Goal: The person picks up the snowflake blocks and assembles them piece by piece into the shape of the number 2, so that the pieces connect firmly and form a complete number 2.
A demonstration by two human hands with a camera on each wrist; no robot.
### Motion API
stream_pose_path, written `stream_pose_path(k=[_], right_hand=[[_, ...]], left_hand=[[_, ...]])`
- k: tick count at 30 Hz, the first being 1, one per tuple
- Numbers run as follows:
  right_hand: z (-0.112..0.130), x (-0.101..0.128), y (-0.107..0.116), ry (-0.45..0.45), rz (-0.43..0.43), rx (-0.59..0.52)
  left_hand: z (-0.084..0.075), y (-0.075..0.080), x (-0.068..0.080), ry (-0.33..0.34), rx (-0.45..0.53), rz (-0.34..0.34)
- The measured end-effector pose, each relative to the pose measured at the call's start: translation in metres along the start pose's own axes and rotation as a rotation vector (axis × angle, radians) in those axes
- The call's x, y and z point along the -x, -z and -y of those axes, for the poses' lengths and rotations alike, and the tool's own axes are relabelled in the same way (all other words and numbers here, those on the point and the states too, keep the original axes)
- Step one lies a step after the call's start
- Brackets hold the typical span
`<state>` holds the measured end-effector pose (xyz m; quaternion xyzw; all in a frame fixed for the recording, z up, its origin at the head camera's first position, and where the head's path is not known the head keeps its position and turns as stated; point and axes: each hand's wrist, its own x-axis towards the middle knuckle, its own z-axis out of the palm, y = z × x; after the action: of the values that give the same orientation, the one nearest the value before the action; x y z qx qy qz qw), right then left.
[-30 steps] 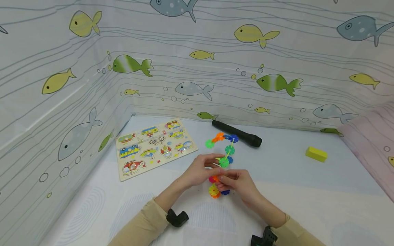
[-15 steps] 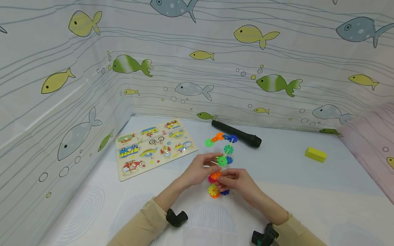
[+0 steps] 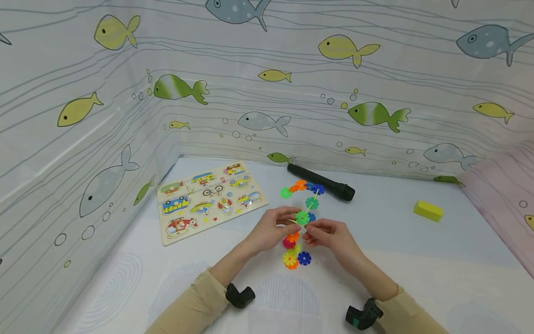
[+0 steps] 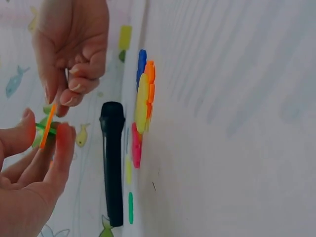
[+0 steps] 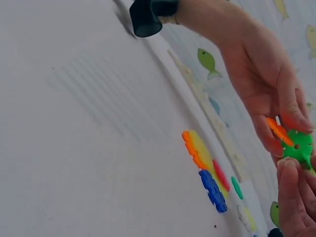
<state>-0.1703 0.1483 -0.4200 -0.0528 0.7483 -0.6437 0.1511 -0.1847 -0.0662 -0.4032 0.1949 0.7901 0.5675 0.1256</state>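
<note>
My left hand (image 3: 267, 234) pinches slotted plastic snowflake discs between thumb and fingers. In the right wrist view a green disc (image 5: 298, 145) has an orange disc (image 5: 279, 131) crossing it. The right hand (image 3: 333, 236) meets the left, its thumb and fingertips pinching at the edge of these discs; its fingers partly cover the contact. Beyond the hands, a curved row of discs runs through a green disc (image 3: 312, 203) and a blue disc (image 3: 318, 189) to an orange disc (image 3: 300, 185). Which of these are joined, I cannot tell.
Several loose discs lie below the hands, among them a yellow disc (image 3: 289, 259) and a blue disc (image 3: 304, 258). A wooden picture puzzle (image 3: 210, 202) lies left, a black microphone (image 3: 321, 182) behind, and a yellow block (image 3: 428, 211) right. Fish-printed sheeting (image 3: 267, 99) encloses the table.
My right hand has moved up and slightly right from the lower discs to beside the green disc, uncovering the lower blue disc. The left hand stays nearly in place.
</note>
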Motion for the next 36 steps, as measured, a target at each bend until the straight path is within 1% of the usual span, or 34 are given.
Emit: stream_pose_path(k=[3,7,11,17,20,23,25,26,27,29,32,34,36], right_hand=[[-0.001,-0.001,0.002,0.0,-0.031,-0.014],[0.0,0.0,0.002,0.015,-0.033,-0.023],[0.001,0.001,0.002,0.016,-0.039,-0.043],[0.001,0.001,0.003,0.007,-0.033,-0.051],[0.002,0.0,0.006,0.02,-0.022,-0.013],[0.005,-0.003,0.013,0.048,-0.039,0.033],[0.005,-0.008,0.019,0.07,-0.064,0.081],[0.005,-0.011,0.023,0.082,-0.078,0.127],[0.004,-0.015,0.025,0.089,-0.09,0.178],[0.002,-0.025,0.03,0.096,-0.11,0.319],[-0.003,-0.041,0.033,0.089,-0.12,0.544],[-0.005,-0.051,0.033,0.084,-0.108,0.647],[-0.008,-0.058,0.031,0.085,-0.091,0.713]], left_hand=[[0.0,-0.001,0.0,0.003,0.01,0.027],[-0.001,-0.001,0.001,-0.005,0.024,0.077],[-0.002,0.0,0.001,-0.009,0.031,0.1],[-0.001,0.0,0.001,-0.007,0.024,0.086],[-0.001,0.0,0.001,0.006,0.029,0.072],[-0.001,0.001,0.0,0.027,0.042,0.042],[-0.001,0.002,-0.002,0.036,0.053,0.007],[-0.001,0.002,-0.002,0.033,0.056,-0.011],[-0.001,0.003,-0.002,0.034,0.059,-0.028],[-0.002,0.004,-0.003,0.033,0.065,-0.05],[-0.002,0.004,-0.002,0.036,0.071,-0.052],[-0.002,0.004,-0.002,0.042,0.074,-0.049],[-0.002,0.004,-0.001,0.044,0.077,-0.048]])
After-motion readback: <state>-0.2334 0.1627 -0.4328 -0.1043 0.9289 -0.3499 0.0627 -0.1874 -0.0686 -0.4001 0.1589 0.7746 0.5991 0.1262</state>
